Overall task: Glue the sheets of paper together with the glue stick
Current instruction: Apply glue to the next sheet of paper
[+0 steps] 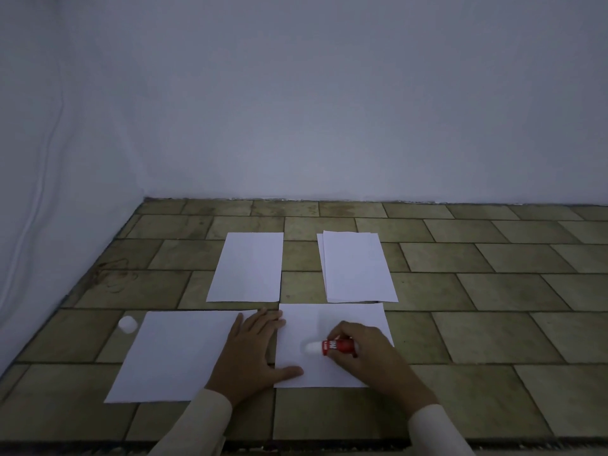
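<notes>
My right hand [365, 353] grips a red glue stick [339, 346], its white tip pointing left over a white sheet [329, 319] on the tiled floor. My left hand [251, 348] lies flat with straight fingers, pressing that sheet's left edge and overlapping the right edge of a larger near-left sheet [177, 353]. The glue stick's white cap [127, 324] stands on the floor left of that sheet. Farther back lie a single sheet [246, 266] and a small stack of sheets [357, 268].
Olive-brown floor tiles [493, 291] stretch to the right. A pale wall [296, 110] runs along the back and another closes the left side. A dark edge crosses the floor just below my sleeves.
</notes>
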